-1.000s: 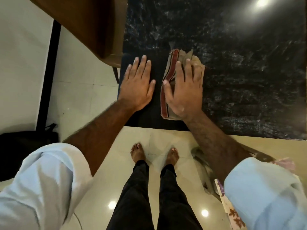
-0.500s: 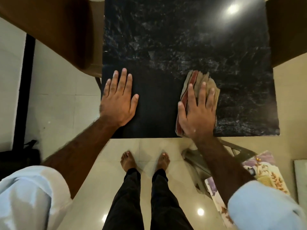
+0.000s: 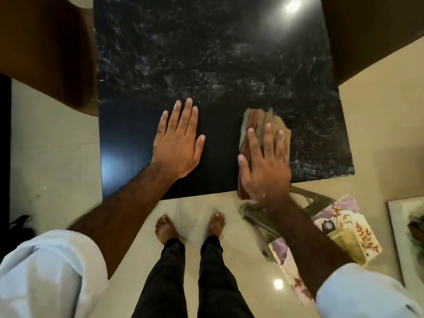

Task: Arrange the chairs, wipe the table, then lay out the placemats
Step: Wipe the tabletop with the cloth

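Right hand (image 3: pixel 263 166), flat and wide, has slid the cloth (image 3: pixel 257 120) right along the near counter (image 3: pixel 206 53) edge, so wiping goes on; left hand (image 3: pixel 176 148) stays flat.

A single head-worn view (wide-angle, so the edges bend) looks almost straight down from above the near edge of the dark bench (image 3: pixel 206 53), close over it. The bench fills the upper frame. The tiled floor (image 3: pixel 241 249) and the person's bare feet (image 3: pixel 166 228) lie below.
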A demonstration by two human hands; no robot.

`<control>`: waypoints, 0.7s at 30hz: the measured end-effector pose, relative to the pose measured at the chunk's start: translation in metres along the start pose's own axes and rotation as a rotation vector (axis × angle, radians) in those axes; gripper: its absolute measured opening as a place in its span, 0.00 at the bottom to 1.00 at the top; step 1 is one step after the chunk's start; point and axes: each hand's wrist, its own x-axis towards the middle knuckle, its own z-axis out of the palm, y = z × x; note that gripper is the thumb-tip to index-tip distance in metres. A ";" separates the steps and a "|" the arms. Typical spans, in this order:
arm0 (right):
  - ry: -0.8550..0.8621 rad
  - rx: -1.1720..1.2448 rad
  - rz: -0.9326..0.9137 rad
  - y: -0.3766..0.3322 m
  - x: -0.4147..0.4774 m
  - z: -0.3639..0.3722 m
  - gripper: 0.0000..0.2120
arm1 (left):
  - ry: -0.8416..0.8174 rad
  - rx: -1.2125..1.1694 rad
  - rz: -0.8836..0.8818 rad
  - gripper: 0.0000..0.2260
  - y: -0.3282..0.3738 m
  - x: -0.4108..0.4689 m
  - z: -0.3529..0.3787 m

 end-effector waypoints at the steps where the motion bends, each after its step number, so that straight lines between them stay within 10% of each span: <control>1: 0.007 -0.003 0.030 0.014 0.015 -0.001 0.35 | 0.012 0.007 0.000 0.34 0.001 0.000 0.001; 12: -0.013 0.045 -0.117 -0.026 0.051 -0.002 0.36 | 0.035 0.027 -0.002 0.34 0.003 -0.001 0.003; 21: -0.004 0.020 0.072 0.094 0.044 -0.014 0.36 | 0.006 0.044 -0.029 0.34 0.006 0.002 0.000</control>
